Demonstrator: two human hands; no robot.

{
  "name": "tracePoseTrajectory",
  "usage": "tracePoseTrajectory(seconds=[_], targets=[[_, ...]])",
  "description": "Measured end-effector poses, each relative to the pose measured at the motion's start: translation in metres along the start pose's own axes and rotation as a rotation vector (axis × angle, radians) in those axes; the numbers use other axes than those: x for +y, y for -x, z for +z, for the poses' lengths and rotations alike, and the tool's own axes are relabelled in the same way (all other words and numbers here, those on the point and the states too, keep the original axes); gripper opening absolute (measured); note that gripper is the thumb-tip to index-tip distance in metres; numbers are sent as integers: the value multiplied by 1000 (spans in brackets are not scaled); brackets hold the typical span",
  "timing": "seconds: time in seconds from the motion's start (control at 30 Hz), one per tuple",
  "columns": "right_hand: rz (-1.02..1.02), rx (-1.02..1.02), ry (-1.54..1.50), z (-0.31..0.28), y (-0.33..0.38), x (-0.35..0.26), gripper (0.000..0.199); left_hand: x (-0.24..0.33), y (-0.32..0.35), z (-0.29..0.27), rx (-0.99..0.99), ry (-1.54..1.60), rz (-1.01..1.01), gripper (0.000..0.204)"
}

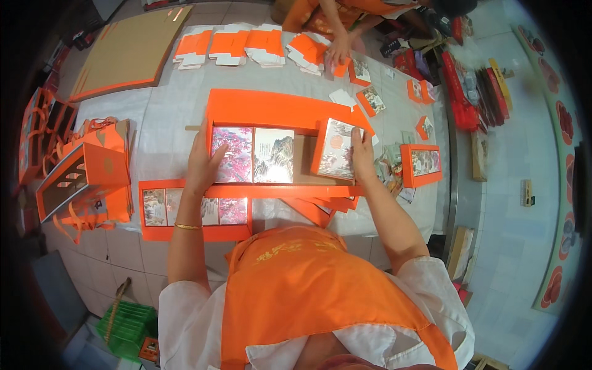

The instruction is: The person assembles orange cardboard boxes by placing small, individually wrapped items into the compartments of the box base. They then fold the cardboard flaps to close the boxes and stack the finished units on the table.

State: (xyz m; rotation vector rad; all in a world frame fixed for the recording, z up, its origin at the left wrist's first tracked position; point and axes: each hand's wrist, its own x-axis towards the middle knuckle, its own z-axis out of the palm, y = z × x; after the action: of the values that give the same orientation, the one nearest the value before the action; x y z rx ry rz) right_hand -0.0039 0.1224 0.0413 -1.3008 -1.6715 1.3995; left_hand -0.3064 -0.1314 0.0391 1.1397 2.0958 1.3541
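Observation:
A large orange gift box with its lid flap folded back lies in front of me. Inside it, on the left, sit a small carton with pink blossoms and one with a grey mountain print. My left hand grips the box's left wall, thumb over the rim. At the right end, my right hand is closed on the right side of a small orange-sided carton, tilted over the brown inner bottom. How deep that carton sits I cannot tell. A second filled gift box lies nearer, at left.
Orange-and-white folded cartons line the table's far side, where a co-worker's hands handle a small box. Orange carrier bags stand left. Another orange box and several small cartons lie right. A brown board is at far left.

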Motion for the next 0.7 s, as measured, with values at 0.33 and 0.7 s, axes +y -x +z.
tracePoseTrajectory(seconds=[0.33, 0.7], targets=[[357, -116, 62, -3, 17, -22, 54, 2, 0, 0, 14, 24, 37, 72], [70, 30, 478, 39, 12, 3, 46, -3, -1, 1, 12, -10, 81, 74]])
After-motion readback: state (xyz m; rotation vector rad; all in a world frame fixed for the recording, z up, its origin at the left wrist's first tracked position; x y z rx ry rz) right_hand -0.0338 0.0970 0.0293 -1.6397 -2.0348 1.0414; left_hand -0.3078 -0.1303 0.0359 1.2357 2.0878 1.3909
